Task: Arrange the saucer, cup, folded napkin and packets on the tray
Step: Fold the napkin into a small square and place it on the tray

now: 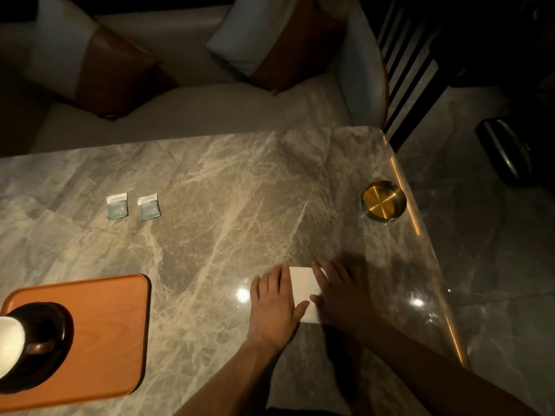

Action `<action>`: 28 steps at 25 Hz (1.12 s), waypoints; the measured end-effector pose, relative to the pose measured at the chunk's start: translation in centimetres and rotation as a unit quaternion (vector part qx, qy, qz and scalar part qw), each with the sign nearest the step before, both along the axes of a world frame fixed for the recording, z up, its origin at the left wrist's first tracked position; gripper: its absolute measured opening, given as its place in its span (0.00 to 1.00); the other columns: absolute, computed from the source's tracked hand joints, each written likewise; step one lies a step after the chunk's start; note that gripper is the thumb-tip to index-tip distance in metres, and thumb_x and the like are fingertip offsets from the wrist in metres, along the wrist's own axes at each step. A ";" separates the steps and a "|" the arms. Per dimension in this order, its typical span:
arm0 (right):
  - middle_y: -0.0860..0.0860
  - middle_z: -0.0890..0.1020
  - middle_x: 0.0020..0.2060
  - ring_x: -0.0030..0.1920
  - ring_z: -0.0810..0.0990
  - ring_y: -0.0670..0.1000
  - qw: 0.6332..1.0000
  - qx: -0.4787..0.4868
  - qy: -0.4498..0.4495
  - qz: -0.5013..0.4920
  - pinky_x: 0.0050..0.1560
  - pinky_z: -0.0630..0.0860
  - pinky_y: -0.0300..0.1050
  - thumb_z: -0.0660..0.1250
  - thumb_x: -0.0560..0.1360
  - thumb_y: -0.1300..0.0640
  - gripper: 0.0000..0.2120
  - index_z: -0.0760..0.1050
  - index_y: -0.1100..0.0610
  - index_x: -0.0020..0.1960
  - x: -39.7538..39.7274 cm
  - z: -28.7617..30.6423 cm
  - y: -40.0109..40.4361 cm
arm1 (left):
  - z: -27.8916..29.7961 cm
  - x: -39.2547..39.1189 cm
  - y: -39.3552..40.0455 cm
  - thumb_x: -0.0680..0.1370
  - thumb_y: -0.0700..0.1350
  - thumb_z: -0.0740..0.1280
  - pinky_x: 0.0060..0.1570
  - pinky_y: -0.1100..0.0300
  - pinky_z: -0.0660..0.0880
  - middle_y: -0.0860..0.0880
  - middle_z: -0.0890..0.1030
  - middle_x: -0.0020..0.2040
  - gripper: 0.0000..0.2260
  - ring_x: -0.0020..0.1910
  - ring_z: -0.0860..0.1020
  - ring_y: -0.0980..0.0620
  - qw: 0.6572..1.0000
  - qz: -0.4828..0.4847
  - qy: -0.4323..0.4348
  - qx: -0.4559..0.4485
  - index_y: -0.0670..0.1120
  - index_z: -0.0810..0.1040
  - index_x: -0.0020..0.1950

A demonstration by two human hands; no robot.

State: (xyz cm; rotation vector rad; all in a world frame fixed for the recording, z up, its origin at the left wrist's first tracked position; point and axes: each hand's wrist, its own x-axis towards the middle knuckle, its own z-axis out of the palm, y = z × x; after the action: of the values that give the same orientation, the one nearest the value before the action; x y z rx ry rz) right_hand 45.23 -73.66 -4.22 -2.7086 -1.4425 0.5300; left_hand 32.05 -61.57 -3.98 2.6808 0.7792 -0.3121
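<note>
Pressing the napkin (304, 291) flat on the desk (210, 205) with both hands, left (274, 304) and right (339, 295), fingers straight, so I'm mid-fold I guess. Cup (9, 343) and saucer (45, 340) sit on the tray (114, 325) already. Next: napkin over there, then the packets (133, 206).

The table (228, 205) is grey marble veined in cream. The tray (114, 322) near left is orange; its saucer (57, 355) is dark brown, the cup (9, 343) white inside. Two far-left packets (117, 206) (149, 206) are pale blue with white tops. The napkin (303, 286) is white, the ashtray (383, 200) gold.
</note>
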 end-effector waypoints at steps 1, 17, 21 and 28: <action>0.52 0.69 0.72 0.69 0.70 0.59 1.000 -0.020 0.016 -0.002 0.67 0.67 0.64 0.67 0.73 0.40 0.35 0.63 0.51 0.75 0.5 0.5 0.6 | 0.5 -0.4 -0.3 0.76 0.67 0.58 0.68 0.46 0.63 0.46 0.70 0.70 0.34 0.66 0.68 0.44 0.999 0.044 -0.016 0.009 0.47 0.64 0.75; 0.46 0.80 0.45 0.47 0.80 0.47 0.899 0.040 0.404 -0.166 0.40 0.75 0.37 0.75 0.69 0.56 0.11 0.75 0.49 0.48 2.2 5.5 0.3 | 3.1 -0.8 -0.9 0.67 0.51 0.75 0.45 0.54 0.77 0.51 0.79 0.50 0.10 0.50 0.78 0.51 0.879 0.312 -0.058 -0.356 0.51 0.80 0.45; 0.48 0.85 0.48 0.50 0.84 0.51 0.811 0.141 0.519 -0.230 0.50 0.83 0.50 0.78 0.67 0.52 0.17 0.78 0.48 0.54 1.7 7.7 -1.4 | 5.6 -2.4 -0.8 0.67 0.44 0.76 0.42 0.55 0.79 0.41 0.83 0.44 0.12 0.41 0.82 0.47 0.731 0.359 -0.177 -0.553 0.44 0.79 0.47; 0.57 0.85 0.54 0.55 0.83 0.60 0.658 0.245 0.667 -0.250 0.60 0.77 0.64 0.73 0.71 0.58 0.21 0.76 0.54 0.63 -1.8 12.0 -0.7 | 10.8 -4.9 -0.7 0.69 0.44 0.73 0.50 0.56 0.80 0.51 0.83 0.57 0.23 0.56 0.82 0.51 0.725 0.323 -0.253 -0.553 0.54 0.75 0.64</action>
State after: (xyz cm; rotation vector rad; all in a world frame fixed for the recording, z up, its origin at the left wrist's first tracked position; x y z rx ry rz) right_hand 43.40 -74.37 7.76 -1.3382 -0.2814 1.3486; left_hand 27.13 -62.23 6.83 1.1608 0.8762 0.1323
